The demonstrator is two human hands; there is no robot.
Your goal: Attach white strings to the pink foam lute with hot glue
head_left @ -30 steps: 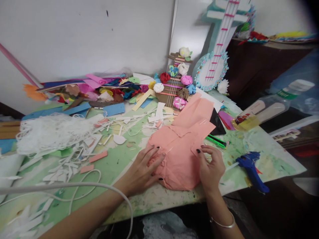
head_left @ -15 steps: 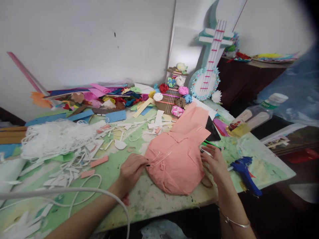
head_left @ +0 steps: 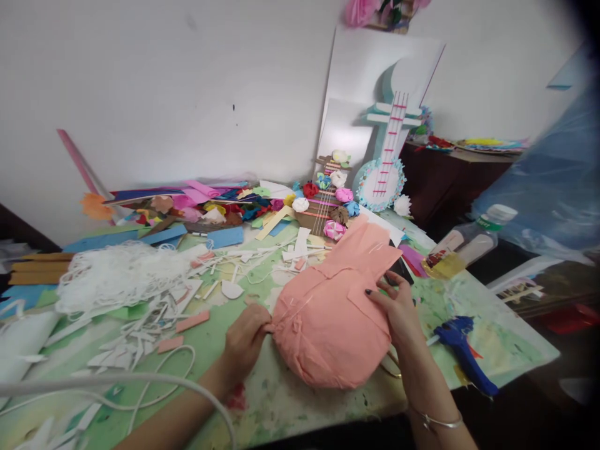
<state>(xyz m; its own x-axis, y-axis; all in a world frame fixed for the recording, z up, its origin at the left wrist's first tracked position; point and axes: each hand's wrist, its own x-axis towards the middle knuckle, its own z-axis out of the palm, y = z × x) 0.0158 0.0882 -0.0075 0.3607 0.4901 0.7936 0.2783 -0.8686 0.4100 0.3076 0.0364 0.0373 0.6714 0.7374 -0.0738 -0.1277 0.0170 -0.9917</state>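
A round shape wrapped in salmon-pink paper [head_left: 332, 325] lies in front of me, with a short wide neck of the same paper pointing away. Its surface is creased and gathered at the left edge. My left hand [head_left: 248, 337] is closed there, pinching the paper's edge between thumb and fingers. On the opposite side my right hand [head_left: 398, 306] grips the right edge, some fingertips on top and the rest of its hold hidden. Scissors handles [head_left: 392, 365] show partly beneath the right wrist.
A blue glue gun [head_left: 462, 350] lies on the right of the table, near a tilted bottle [head_left: 469, 244]. White string [head_left: 126, 275] and paper scraps are heaped at left. A white cable [head_left: 182, 380] crosses in front. Decorated model instruments [head_left: 382, 181] lean at the back.
My right hand has come onto the pink shape's right edge; the white item at its fingers no longer shows. My left hand pinches the left edge. The view has tilted upward.
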